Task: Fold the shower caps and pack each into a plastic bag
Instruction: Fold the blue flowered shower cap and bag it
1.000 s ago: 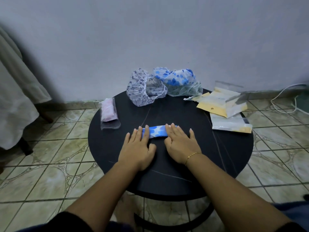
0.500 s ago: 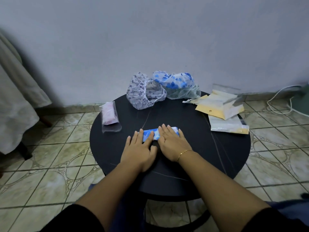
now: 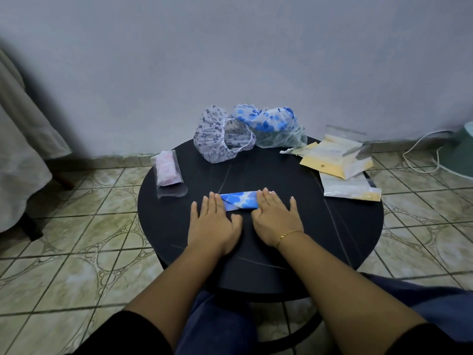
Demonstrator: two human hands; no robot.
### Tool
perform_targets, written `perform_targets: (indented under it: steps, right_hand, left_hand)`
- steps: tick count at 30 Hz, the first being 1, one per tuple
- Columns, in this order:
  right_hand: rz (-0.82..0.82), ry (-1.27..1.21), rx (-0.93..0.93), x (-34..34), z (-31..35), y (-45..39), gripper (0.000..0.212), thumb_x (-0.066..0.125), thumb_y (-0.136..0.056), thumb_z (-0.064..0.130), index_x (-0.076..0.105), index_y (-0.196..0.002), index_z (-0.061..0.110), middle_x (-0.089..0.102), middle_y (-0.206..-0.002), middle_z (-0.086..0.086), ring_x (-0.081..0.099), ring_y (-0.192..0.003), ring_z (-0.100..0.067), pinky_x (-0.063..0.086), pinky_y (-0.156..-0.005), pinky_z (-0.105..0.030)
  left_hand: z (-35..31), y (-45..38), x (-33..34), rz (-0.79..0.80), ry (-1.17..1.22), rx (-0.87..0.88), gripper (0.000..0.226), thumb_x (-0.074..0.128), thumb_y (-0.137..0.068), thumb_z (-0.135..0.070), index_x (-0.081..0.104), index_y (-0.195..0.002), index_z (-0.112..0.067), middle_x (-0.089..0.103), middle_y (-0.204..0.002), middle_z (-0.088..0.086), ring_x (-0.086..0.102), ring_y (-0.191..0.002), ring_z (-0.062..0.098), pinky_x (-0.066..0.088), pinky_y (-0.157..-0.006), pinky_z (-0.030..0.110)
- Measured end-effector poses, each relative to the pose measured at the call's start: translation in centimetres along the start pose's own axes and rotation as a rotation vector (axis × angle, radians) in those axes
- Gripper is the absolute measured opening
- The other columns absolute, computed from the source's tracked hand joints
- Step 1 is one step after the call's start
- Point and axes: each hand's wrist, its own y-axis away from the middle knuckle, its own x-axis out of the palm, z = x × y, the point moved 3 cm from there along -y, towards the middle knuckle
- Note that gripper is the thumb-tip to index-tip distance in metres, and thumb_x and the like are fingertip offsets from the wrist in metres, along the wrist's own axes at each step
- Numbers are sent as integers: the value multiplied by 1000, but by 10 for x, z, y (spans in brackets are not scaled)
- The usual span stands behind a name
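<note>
A blue-and-white shower cap (image 3: 240, 200), folded into a narrow strip, lies on the round black table (image 3: 332, 226). My left hand (image 3: 213, 221) lies flat with straight fingers pressing its left end. My right hand (image 3: 275, 219) presses the right end the same way. At the table's back sit a loose purple-patterned cap (image 3: 220, 139) and a loose blue-flowered cap (image 3: 271, 124). A pink cap packed in a clear bag (image 3: 167, 171) lies at the left. Plastic bags with yellow cards (image 3: 337, 160) are stacked at the right, with another bag (image 3: 350, 189) in front.
The table stands against a pale wall on a tiled floor. A white cable (image 3: 419, 155) runs along the floor at the right. Pale cloth (image 3: 23, 139) hangs at the left. My knees in blue fabric (image 3: 220, 324) sit under the table's near edge.
My hands have slid apart along the folded strip, so more of its middle shows. The view has shifted slightly.
</note>
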Motion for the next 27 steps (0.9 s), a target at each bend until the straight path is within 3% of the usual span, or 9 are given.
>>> perform_targets:
  steps: [2, 5, 7, 8, 11, 16, 21, 24, 27]
  right_hand:
    - [-13, -2, -10, 1, -1, 2, 58, 16, -97, 30, -2, -151, 24, -6, -159, 7, -6, -145, -7, -11, -116, -47]
    - [-6, 1, -42, 2, 0, 5, 57, 17, -96, 34, -3, -149, 37, -9, -159, 4, -9, -145, -10, -14, -113, -52]
    - [36, 18, -62, 1, 1, 6, 54, 16, -97, 38, -4, -148, 41, -13, -159, 1, -12, -145, -12, -17, -110, -55]
    - [55, 28, -65, 1, 0, 6, 54, 15, -97, 40, -5, -148, 42, -14, -158, 1, -13, -145, -12, -17, -110, -56]
    - [65, 45, -61, 0, -1, 5, 54, 16, -97, 40, -6, -147, 45, -14, -158, 3, -13, -145, -11, -16, -110, -56]
    - [5, 53, -56, 1, 1, 7, 55, 15, -96, 36, -3, -147, 44, -10, -159, 4, -9, -145, -10, -16, -111, -55]
    - [-12, 32, -58, 0, -1, 9, 55, 17, -96, 37, 0, -147, 44, -7, -159, 4, -7, -145, -11, -12, -112, -55]
    - [-28, -3, -50, 0, -1, 10, 54, 18, -96, 38, 4, -147, 46, -1, -159, 3, -1, -145, -14, -5, -114, -54]
    - [-163, -9, -59, -2, -2, 11, 49, 22, -96, 38, 21, -144, 46, 23, -152, 1, 22, -135, -17, 13, -109, -46]
  left_hand:
    - [0, 1, -1, -78, 35, 8, 73, 21, -92, -40, -10, -149, -8, -14, -158, 8, -14, -145, 19, -13, -116, 37]
    - [-12, 7, -6, -229, 13, 335, 72, 9, -80, -41, -16, -145, -21, -24, -151, -5, -25, -140, 12, -19, -113, 34]
    - [-19, 6, -4, -170, -43, 508, 71, 4, -81, -42, -6, -148, -22, -16, -154, -7, -22, -139, 8, -18, -113, 34]
    - [-19, 4, -3, -104, -53, 506, 67, 6, -86, -40, -3, -150, -21, -12, -157, -6, -20, -141, 7, -16, -114, 35]
    - [-14, -3, 3, 58, -33, 344, 61, 19, -97, -35, -3, -151, -18, -8, -159, -3, -11, -145, 9, -10, -118, 37]
    - [-8, -2, 3, 13, -22, 29, 66, 18, -94, -38, 0, -151, -10, -4, -160, 2, -6, -146, 13, -9, -118, 40]
    - [-5, 1, 2, -44, 50, -154, 70, 19, -92, -40, 0, -151, -8, -1, -160, 6, -3, -146, 17, -10, -116, 42]
    - [1, 6, -4, -288, 228, -212, 60, 33, -91, -31, 28, -145, -7, 27, -153, 9, 20, -142, 20, 8, -115, 38]
    - [2, 15, -13, -462, 353, -102, 25, 46, -86, -20, 63, -104, -17, 58, -112, -2, 47, -108, 19, 31, -93, 32]
